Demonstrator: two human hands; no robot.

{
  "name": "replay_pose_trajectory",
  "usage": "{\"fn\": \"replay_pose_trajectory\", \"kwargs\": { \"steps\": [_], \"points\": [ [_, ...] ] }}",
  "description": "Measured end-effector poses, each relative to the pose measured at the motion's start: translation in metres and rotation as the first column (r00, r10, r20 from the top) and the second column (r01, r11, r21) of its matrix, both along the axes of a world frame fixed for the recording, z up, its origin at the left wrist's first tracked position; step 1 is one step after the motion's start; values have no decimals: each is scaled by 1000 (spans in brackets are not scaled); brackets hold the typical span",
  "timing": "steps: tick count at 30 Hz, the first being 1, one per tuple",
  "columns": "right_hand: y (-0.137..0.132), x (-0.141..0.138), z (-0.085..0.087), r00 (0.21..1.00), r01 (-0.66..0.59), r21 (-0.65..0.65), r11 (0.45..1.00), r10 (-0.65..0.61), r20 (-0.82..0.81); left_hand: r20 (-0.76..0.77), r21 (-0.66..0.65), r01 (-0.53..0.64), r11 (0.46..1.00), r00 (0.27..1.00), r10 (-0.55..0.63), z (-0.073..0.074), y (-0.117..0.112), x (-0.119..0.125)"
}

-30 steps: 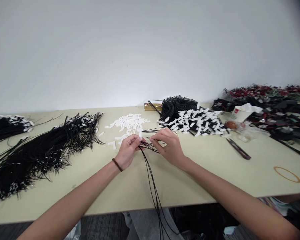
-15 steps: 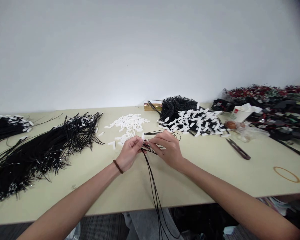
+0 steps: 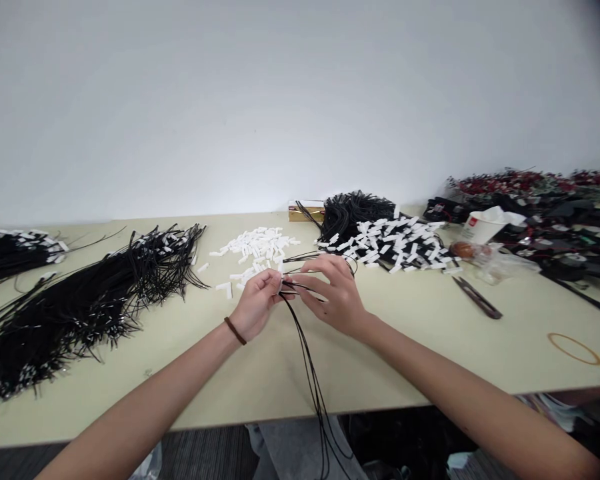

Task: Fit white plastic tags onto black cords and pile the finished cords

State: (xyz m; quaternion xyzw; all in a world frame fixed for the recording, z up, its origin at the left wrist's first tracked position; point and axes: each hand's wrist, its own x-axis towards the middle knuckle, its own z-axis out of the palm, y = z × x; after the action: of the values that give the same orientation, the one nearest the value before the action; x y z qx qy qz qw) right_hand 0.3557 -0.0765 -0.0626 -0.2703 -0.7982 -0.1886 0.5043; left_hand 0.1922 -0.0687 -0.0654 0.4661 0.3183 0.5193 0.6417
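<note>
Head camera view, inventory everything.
Thin wires: several, black, centre
Small plastic connectors: many, white, centre
Wire bundles: two, black, left
Connector-ended wire bundle: one, black, back
Rectangular box: one, gold, back
Paper cup: one, white, right
Plastic bag: one, clear, right
Slim snips: one, dark, right
Thin loop: one, orange, right
Wired parts: many, multicoloured, right
Table: one, cream, below
Wall: one, grey, behind
Wristband: one, brown, left wrist
Left hand: one, bare, centre
Right hand: one, bare, centre

Two hands at mid-frame, one brown wristband, one gold box, one paper cup, one pair of snips, one yellow ring lower right, two black wire heaps at left (white pieces, uncountably many).
</note>
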Motion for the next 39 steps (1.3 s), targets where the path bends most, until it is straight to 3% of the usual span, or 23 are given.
{"fn": "replay_pose_trajectory", "kwargs": {
  "steps": [6,21,31,35,37,39],
  "points": [
    [2,-1,-6,971,-118,22,993,110,211,88,-82,-22,996,996,29,-3,5,-3],
    [4,-4,-6,975,-77,83,994,58,215,154,-113,67,991,987,-50,-2,5,-2],
    [5,-1,-10,967,-103,3,995,99,235,111,-93,66,993,992,-55,-2,4,-3],
    [2,-1,-5,964,-233,-182,955,252,90,54,-67,7,998,999,-3,-2,4,-3],
    [0,-1,2,944,-330,-295,897,321,-81,14,-49,-38,998,999,39,-1,4,-4],
    [-1,2,10,906,-407,-406,818,304,-296,-16,-38,-86,996,996,86,-1,4,-4]
  ]
}}
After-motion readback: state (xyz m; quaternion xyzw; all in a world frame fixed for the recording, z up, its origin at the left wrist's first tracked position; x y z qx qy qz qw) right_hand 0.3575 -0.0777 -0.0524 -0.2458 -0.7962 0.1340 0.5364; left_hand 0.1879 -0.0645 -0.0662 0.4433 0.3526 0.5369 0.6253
